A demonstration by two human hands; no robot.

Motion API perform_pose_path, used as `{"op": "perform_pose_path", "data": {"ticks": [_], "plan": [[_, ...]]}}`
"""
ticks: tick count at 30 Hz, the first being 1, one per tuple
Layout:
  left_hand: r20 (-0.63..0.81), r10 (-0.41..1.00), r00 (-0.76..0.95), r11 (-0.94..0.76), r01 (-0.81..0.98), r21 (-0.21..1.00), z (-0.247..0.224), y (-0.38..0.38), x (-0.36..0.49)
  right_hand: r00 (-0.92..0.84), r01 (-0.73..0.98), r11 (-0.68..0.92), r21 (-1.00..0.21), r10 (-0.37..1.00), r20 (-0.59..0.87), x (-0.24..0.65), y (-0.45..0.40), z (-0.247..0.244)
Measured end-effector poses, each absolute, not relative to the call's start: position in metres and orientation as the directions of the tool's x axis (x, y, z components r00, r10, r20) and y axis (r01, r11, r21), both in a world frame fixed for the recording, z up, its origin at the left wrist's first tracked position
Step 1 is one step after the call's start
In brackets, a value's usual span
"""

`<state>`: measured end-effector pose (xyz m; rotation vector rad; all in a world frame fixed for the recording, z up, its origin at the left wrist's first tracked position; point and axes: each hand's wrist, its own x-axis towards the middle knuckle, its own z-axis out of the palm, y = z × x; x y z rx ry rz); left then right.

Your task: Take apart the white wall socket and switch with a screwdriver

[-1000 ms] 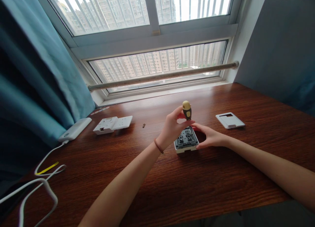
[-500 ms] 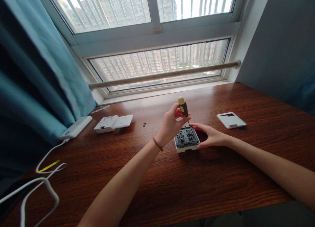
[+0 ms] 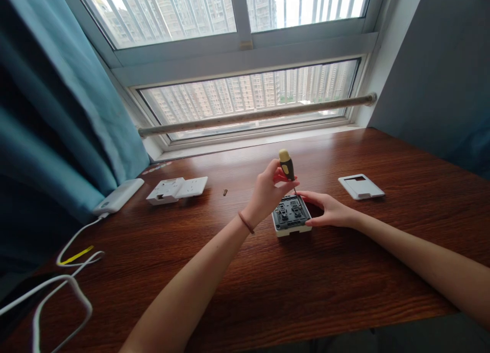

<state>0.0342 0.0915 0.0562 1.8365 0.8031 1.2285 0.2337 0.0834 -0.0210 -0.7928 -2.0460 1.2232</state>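
A screwdriver (image 3: 286, 165) with a black and pale yellow handle stands nearly upright in my left hand (image 3: 271, 187), fingers closed around it. Its thin shaft points down at the far right part of a wall switch (image 3: 291, 215), whose dark inner face is bare above a white base. My right hand (image 3: 329, 210) grips the switch from its right side, thumb near the front corner and fingers at the back edge. The screwdriver's tip is too small to make out where it meets the switch.
Small brass-coloured screws (image 3: 225, 192) lie left of my hands. Farther left are a white socket unit (image 3: 165, 191) with its plate (image 3: 195, 186), and a white power bank (image 3: 120, 195) with a cable (image 3: 78, 235) and yellow strip (image 3: 78, 255). A white frame (image 3: 361, 187) lies right.
The view has shifted very slightly. Both hands keep their hold, the screwdriver still on the switch; the right thumb sits a little higher at the switch's front corner.
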Motion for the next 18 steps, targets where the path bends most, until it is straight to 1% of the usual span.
{"op": "perform_pose_path", "data": {"ticks": [6, 13, 15, 18], "plan": [[0.456, 0.81, 0.368, -0.523, 0.104, 0.846, 0.0606, 0.0897, 0.0329, -0.629, 0.104, 0.308, -0.946, 0.757, 0.178, 0.2329, 0.0821, -0.019], [0.474, 0.8, 0.369, -0.547, 0.121, 0.828, 0.0617, 0.0894, 0.0336, -0.645, 0.061, 0.264, -0.963, 0.747, 0.164, 0.2347, 0.0838, -0.022], [0.478, 0.797, 0.369, -0.552, 0.125, 0.824, 0.0613, 0.0896, 0.0337, -0.653, 0.057, 0.268, -0.962, 0.738, 0.167, 0.2354, 0.0847, -0.0221], [0.469, 0.803, 0.369, -0.542, 0.121, 0.832, 0.0612, 0.0903, 0.0336, -0.669, 0.102, 0.343, -0.934, 0.719, 0.191, 0.2352, 0.0851, -0.0211]]}}
